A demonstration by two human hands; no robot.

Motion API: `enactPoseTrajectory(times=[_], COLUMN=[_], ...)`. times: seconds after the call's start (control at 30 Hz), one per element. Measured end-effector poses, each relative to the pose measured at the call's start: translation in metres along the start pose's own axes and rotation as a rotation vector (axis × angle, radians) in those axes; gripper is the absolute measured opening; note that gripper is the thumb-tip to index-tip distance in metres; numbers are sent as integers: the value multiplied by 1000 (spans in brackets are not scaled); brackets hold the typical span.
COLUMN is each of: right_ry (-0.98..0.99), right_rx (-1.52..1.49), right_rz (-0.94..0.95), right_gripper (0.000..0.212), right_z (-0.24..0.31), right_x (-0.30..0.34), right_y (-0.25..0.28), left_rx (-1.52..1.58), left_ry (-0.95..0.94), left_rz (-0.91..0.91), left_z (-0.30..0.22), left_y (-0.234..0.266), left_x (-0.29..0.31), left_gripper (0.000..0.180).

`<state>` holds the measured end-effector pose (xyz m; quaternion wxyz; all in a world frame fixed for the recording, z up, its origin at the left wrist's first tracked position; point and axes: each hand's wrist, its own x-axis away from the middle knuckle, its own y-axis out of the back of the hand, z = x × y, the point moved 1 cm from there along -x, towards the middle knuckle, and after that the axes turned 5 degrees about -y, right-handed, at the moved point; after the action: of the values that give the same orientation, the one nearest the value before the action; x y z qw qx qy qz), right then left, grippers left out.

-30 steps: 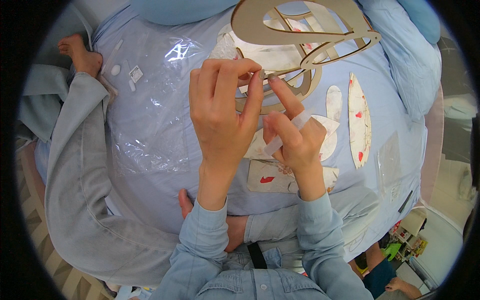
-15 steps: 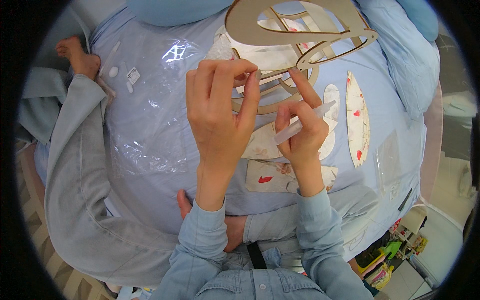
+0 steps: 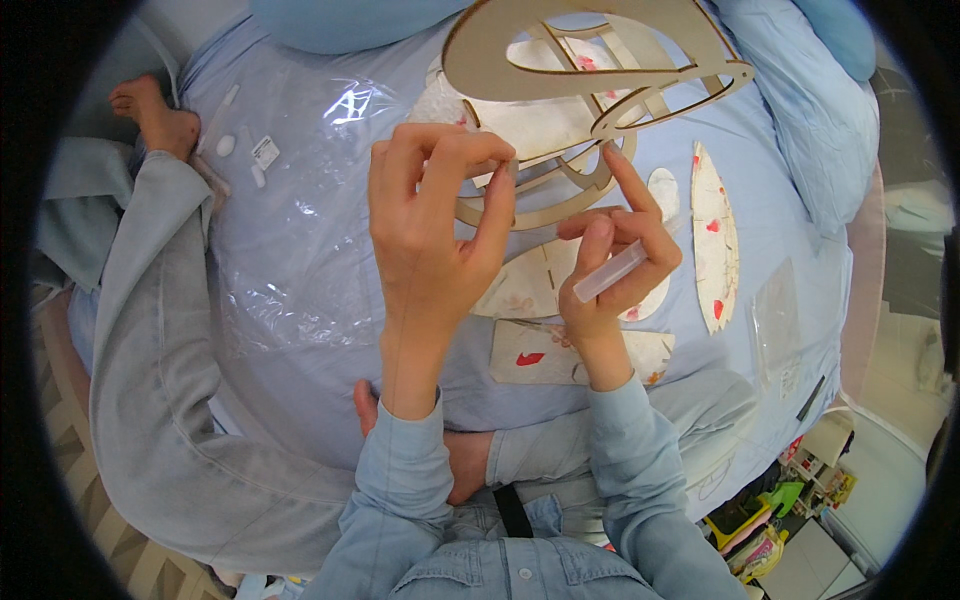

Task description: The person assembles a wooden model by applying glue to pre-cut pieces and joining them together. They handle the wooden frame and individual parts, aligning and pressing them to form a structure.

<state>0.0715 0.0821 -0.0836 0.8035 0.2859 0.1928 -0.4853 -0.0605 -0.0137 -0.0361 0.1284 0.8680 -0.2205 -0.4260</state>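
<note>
A large frame of thin laser-cut wood (image 3: 480, 65), with oval side pieces, crossbars and curved rockers, stands tilted at the top. My left hand (image 3: 430, 200) pinches a thin edge of it between thumb and fingertips; the exact grip is partly hidden. Lower right of the frame is my right hand (image 3: 620, 250), its index finger stretched up to the rocker joint. The other fingers of that hand are curled round a translucent white glue tube (image 3: 610, 272), whose far end is behind the fingers.
Printed cream panels with red marks lie on the blue sheet: a leaf-shaped panel (image 3: 714, 240), a four-sided panel (image 3: 530, 352) and rounded ones under the frame. Clear plastic film (image 3: 300, 230) spreads at left, beside small white pieces (image 3: 226, 145). A pillow (image 3: 360, 22) borders the far side.
My right hand has turned, so the tube points differently, and its index fingertip has shifted a little right. The wooden frame has moved slightly left. My left hand keeps its pinch.
</note>
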Motion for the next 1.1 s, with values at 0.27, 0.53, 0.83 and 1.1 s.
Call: enactPoseTrajectory(times=[0.27, 0.53, 0.83, 1.1], right_ry=[265, 293, 214, 220], right_rx=[70, 74, 159, 136], right_rz=[4, 73, 236, 196], right_gripper=[16, 24, 34, 32], right_z=[9, 16, 36, 27], right_x=[-14, -21, -32, -30], right_y=[3, -3, 2, 2], left_rx=[24, -40, -51, -80], left_ry=[-40, -110, -92, -66], left_rz=[-23, -35, -7, -98], left_z=[1, 6, 7, 3], left_y=[0, -3, -1, -10], left_x=[2, 5, 8, 5], left_gripper=[27, 26, 26, 29])
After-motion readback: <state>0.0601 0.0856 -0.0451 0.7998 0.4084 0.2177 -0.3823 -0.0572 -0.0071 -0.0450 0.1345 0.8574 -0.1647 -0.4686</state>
